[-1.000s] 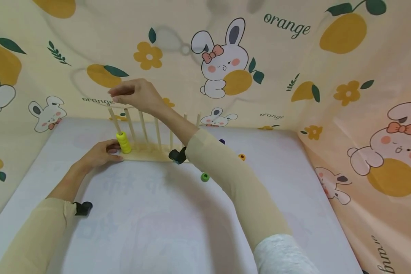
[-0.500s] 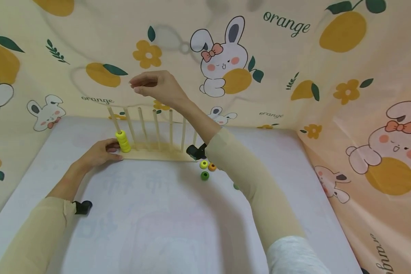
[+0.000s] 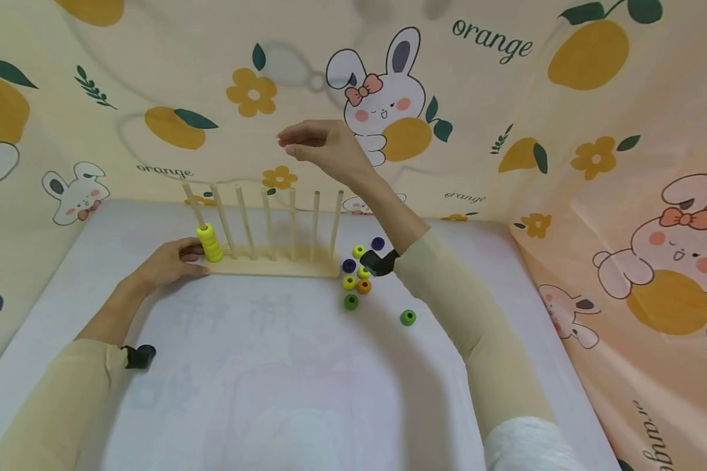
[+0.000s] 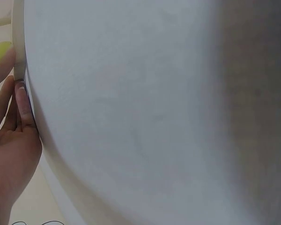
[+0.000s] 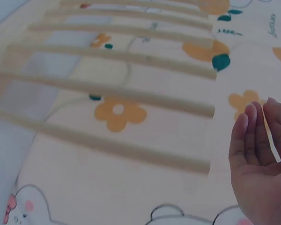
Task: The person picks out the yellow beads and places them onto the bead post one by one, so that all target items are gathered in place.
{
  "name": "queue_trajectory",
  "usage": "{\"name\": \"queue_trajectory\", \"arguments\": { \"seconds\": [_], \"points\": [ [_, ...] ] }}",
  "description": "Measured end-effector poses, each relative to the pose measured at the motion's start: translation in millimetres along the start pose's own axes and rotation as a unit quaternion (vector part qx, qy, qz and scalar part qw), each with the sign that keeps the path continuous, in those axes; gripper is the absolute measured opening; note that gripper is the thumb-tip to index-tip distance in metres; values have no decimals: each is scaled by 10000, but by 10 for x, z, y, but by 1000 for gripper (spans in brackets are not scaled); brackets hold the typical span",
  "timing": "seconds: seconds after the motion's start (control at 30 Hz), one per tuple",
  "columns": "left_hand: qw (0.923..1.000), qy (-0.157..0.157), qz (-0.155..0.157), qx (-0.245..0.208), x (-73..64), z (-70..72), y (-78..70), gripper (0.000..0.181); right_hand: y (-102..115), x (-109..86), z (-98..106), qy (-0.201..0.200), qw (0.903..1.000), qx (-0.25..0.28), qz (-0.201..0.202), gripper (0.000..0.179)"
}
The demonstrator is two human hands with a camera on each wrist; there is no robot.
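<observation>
A wooden peg rack (image 3: 271, 265) with a row of upright pegs stands toward the back of the table. Stacked on its leftmost peg are several yellow beads (image 3: 209, 243). My left hand (image 3: 169, 265) grips the left end of the base, thumb at the front edge and fingers behind; the left wrist view has this hand (image 4: 14, 150) at the base's edge. Raised above the right half of the rack, my right hand (image 3: 332, 147) has bent, relaxed fingers and nothing between them. In the right wrist view that hand (image 5: 260, 159) is apart from the peg tips.
Loose beads lie right of the rack: yellow (image 3: 349, 282), orange (image 3: 363, 286), dark blue (image 3: 378, 243) and green (image 3: 351, 301). Another green bead (image 3: 408, 317) lies farther right. A patterned cloth (image 3: 483, 104) rises behind the white table (image 3: 259, 392).
My right hand has moved rightward from above the leftmost peg, uncovering the right pegs and the loose beads. My left hand has stayed at the rack's left end.
</observation>
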State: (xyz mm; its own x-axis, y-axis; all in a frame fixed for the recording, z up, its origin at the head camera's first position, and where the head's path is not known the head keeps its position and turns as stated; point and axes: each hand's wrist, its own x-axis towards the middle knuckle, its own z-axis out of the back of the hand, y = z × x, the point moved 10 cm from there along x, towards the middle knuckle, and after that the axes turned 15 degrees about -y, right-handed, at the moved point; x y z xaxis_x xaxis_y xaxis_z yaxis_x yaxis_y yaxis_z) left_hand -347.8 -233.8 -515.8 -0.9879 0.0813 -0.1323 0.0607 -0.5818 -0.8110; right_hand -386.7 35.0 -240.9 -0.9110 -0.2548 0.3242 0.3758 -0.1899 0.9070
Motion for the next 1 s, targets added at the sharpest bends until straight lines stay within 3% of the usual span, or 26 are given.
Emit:
{"name": "queue_trajectory", "arguments": {
  "seconds": [0.27, 0.4, 0.63, 1.0],
  "points": [
    [10000, 1, -54, 21, -4, 18, -25, 84, -236, -92, 327, -251, 9990, -376, -29, 23],
    [10000, -20, -71, 47, 0, 16, -27, 82, -326, -164, 469, -351, 9989, -314, -61, 22],
    [9999, 1, -114, 62, 7, -3, -10, 84, -531, -300, 681, -489, 9970, -513, -325, 23],
    [9997, -52, -219, 116, -1, 1, -43, 82, -927, -626, 903, -735, 9932, -758, -494, 22]
  ]
}}
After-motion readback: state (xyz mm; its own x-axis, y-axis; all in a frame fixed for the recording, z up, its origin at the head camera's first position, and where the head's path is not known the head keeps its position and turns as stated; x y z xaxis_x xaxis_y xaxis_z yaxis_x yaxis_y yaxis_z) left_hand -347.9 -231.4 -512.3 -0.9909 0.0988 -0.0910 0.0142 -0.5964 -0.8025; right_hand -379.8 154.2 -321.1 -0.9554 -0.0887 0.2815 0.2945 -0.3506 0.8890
